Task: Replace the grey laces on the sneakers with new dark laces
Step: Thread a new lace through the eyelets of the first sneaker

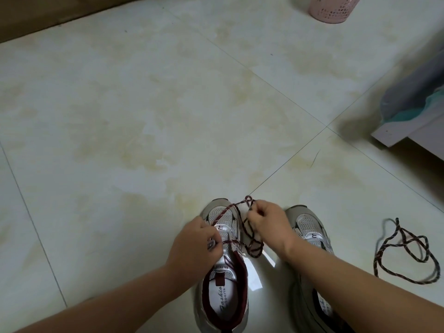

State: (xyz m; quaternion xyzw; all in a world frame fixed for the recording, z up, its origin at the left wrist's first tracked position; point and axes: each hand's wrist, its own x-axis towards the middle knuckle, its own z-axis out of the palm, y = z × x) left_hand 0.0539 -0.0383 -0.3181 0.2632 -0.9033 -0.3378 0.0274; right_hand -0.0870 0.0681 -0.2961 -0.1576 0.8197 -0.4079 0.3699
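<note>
Here both hands (194, 239) (266, 222) apparently pinch dark lace (252, 239).

Wide open tile floor (149, 121) ahead and to the left, free for passing. Narrow gap between left sneaker (223, 265) and right sneaker (312, 248), partly taken by dark lace (252, 239) loops. Loose second lace (406, 255) coiled on floor right of right sneaker. Pink perforated bin (332, 8) far ahead; furniture corner (394, 135) blocking right side.
</note>
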